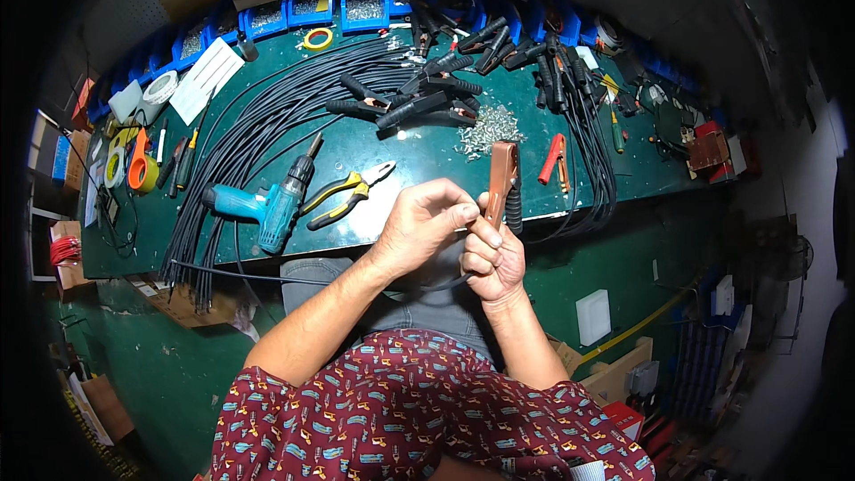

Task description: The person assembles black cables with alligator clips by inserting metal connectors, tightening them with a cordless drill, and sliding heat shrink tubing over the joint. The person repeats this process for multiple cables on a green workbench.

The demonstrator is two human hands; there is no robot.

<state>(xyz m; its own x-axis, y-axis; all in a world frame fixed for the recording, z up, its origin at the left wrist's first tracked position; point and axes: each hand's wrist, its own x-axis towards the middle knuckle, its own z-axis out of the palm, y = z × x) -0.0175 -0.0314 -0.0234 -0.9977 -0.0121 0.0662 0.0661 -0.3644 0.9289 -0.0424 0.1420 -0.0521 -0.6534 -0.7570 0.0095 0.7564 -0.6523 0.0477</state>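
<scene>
A copper-coloured clamp (503,169) with a ribbed black grip (514,208) stands upright in my right hand (495,265), whose fingers are closed round its lower end. My left hand (420,224) meets it from the left, thumb and forefinger pinched together at the clamp's lower part. Whatever lies between those fingertips is too small to make out. A black cable (289,280) runs under my left forearm to my right hand. Beyond my hands lies a heap of small metal screws (490,132). Yellow-and-black pliers (352,194) and a teal power drill (276,205) rest left of my hands.
A thick bundle of black cables (240,134) curves over the green bench (659,169). Black-handled clamps (427,102) are piled behind the screws. A red-handled clamp (552,160) lies to the right. Blue bins (363,7) line the back; an orange tape dispenser (141,165) stands far left.
</scene>
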